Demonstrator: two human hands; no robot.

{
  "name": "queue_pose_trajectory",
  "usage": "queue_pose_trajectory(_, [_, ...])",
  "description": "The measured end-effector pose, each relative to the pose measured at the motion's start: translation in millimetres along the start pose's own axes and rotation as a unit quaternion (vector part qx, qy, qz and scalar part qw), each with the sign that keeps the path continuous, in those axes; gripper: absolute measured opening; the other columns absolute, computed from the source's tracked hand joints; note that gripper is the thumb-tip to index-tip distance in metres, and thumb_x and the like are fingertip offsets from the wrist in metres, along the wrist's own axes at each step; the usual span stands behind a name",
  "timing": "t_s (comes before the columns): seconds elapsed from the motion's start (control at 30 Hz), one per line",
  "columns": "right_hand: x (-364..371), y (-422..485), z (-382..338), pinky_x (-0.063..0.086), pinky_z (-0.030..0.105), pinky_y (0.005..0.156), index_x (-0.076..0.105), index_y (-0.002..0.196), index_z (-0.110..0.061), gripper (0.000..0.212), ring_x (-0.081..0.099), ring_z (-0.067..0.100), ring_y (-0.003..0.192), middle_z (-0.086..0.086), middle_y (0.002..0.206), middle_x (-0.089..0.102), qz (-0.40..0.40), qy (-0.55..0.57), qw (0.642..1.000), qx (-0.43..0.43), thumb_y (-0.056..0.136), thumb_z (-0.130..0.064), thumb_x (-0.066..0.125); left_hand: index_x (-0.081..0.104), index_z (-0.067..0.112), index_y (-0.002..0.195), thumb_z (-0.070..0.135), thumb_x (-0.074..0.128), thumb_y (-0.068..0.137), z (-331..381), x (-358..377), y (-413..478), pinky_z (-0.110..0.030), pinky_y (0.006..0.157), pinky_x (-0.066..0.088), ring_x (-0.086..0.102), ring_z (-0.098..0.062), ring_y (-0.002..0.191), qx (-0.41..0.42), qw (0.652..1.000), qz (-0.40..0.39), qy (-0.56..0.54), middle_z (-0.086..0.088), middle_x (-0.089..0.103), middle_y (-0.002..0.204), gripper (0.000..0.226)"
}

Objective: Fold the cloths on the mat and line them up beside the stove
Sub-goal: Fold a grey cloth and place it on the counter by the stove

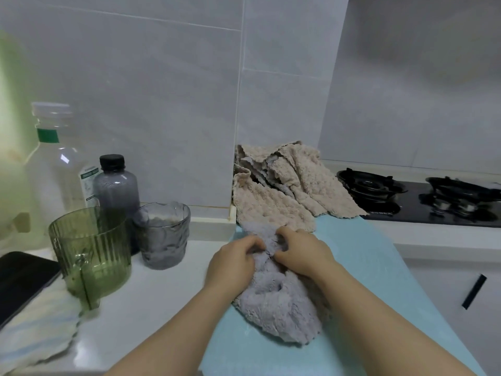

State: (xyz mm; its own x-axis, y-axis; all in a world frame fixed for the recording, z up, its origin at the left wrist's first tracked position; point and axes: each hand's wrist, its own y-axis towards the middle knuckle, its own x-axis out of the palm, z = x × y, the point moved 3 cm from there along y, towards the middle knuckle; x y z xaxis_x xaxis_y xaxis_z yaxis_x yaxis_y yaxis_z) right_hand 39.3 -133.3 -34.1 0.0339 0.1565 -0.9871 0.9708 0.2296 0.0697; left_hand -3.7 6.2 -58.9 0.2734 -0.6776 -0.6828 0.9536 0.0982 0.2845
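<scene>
A crumpled grey-lilac cloth [279, 302] lies on the light blue mat [379, 267] in front of me. My left hand [233, 264] and my right hand [303, 253] sit close together at the cloth's far end, fingers curled and pinching its bunched fabric. Beyond them a heap of beige cloths [287, 188] rests against the tiled wall corner, draped over the mat's far edge. The black gas stove [423, 196] sits to the right of the heap.
Left of the mat on the white counter stand a green ribbed cup [92, 253], a grey glass [165, 234], a dark bottle [116, 183] and a tall clear bottle [54, 164]. A black phone [21, 280] lies on a striped cloth [35, 332] at the left.
</scene>
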Motion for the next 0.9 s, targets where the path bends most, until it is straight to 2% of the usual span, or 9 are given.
queue_pose_trajectory(0.13, [-7.7,-8.6,10.2,0.039,0.030,0.064,0.046,0.109,-0.020,0.022,0.055,0.024,0.094,0.003,0.105,0.061,0.000,0.034,0.999,-0.003,0.089,-0.029,0.049,0.070,0.029,0.101,0.003,0.044,0.087,-4.5,-1.5,1.2,-0.018,0.081,0.040,0.059,-0.013,0.104,-0.029,0.999,0.026,-0.031,0.010,0.068,0.109,0.039])
queue_pose_trajectory(0.27, [-25.4,-28.1,28.5,0.033,0.028,0.054,0.044,0.093,-0.018,0.011,0.051,0.023,0.080,0.000,0.083,0.055,0.105,0.066,0.992,0.030,0.089,-0.028,0.048,0.066,0.025,0.111,0.006,0.043,0.091,-5.7,-8.9,-2.7,-0.022,0.077,0.043,0.060,-0.015,0.096,-0.043,0.993,0.085,-0.068,0.006,0.067,0.114,0.036])
queue_pose_trajectory(0.43, [-48.5,-44.8,62.3,0.033,0.030,0.057,0.042,0.088,-0.017,0.011,0.046,0.026,0.075,-0.003,0.071,0.046,0.189,0.080,0.971,0.122,0.090,-0.027,0.047,0.059,0.022,0.123,0.010,0.042,0.094,-7.2,-14.6,-4.9,-0.026,0.081,0.041,0.056,-0.023,0.111,-0.061,0.986,0.135,-0.076,-0.001,0.061,0.125,0.036])
queue_pose_trajectory(0.5, [-50.2,-44.0,75.7,0.037,0.031,0.061,0.042,0.087,-0.018,0.015,0.047,0.026,0.079,0.000,0.078,0.050,0.169,0.055,0.973,0.146,0.088,-0.030,0.050,0.050,0.022,0.132,0.011,0.040,0.095,-8.8,-12.8,-4.5,-0.028,0.083,0.042,0.053,-0.024,0.114,-0.072,0.990,0.114,-0.044,0.000,0.054,0.134,0.040])
queue_pose_trajectory(0.57, [-41.1,-39.8,85.6,0.043,0.034,0.072,0.044,0.090,-0.020,0.020,0.051,0.026,0.089,0.003,0.096,0.057,0.105,0.033,0.982,0.153,0.084,-0.035,0.056,0.038,0.024,0.139,0.019,0.041,0.095,-9.6,-7.9,-2.9,-0.030,0.086,0.042,0.050,-0.022,0.120,-0.074,0.995,0.063,0.009,0.003,0.045,0.142,0.045])
queue_pose_trajectory(0.63, [-22.9,-37.6,91.3,0.045,0.038,0.086,0.045,0.110,-0.027,0.034,0.051,0.027,0.103,0.004,0.114,0.057,0.022,0.065,0.986,0.152,0.082,-0.040,0.060,0.030,0.030,0.141,0.036,0.048,0.092,-8.1,-2.0,-1.9,-0.031,0.086,0.042,0.048,-0.019,0.123,-0.050,0.997,0.014,0.050,0.006,0.040,0.145,0.052])
queue_pose_trajectory(0.7, [-7.2,-37.1,93.8,0.043,0.039,0.093,0.036,0.134,-0.032,0.053,0.047,0.030,0.116,0.003,0.126,0.055,-0.010,0.094,0.985,0.147,0.086,-0.040,0.056,0.032,0.035,0.140,0.045,0.051,0.090,-6.1,2.7,-1.1,-0.031,0.089,0.043,0.047,-0.016,0.124,-0.021,0.997,-0.017,0.078,0.009,0.042,0.142,0.054])
queue_pose_trajectory(0.8, [-1.0,-31.6,91.8,0.045,0.033,0.084,0.045,0.133,-0.027,0.045,0.049,0.029,0.113,0.004,0.121,0.059,0.028,0.107,0.988,0.106,0.089,-0.023,0.054,0.037,0.031,0.139,0.031,0.050,0.092,-7.9,4.3,2.7,-0.031,0.096,0.043,0.044,-0.014,0.127,-0.009,0.996,-0.019,0.085,0.010,0.043,0.143,0.049])
queue_pose_trajectory(0.9, [-8.7,-28.9,83.3,0.041,0.031,0.070,0.061,0.110,-0.022,0.031,0.052,0.024,0.101,0.002,0.105,0.065,0.159,0.112,0.978,0.071,0.083,-0.009,0.054,0.029,0.027,0.143,0.013,0.044,0.093,-7.7,2.0,3.4,-0.031,0.097,0.041,0.038,-0.015,0.132,0.005,0.997,0.019,0.070,0.010,0.032,0.150,0.055])
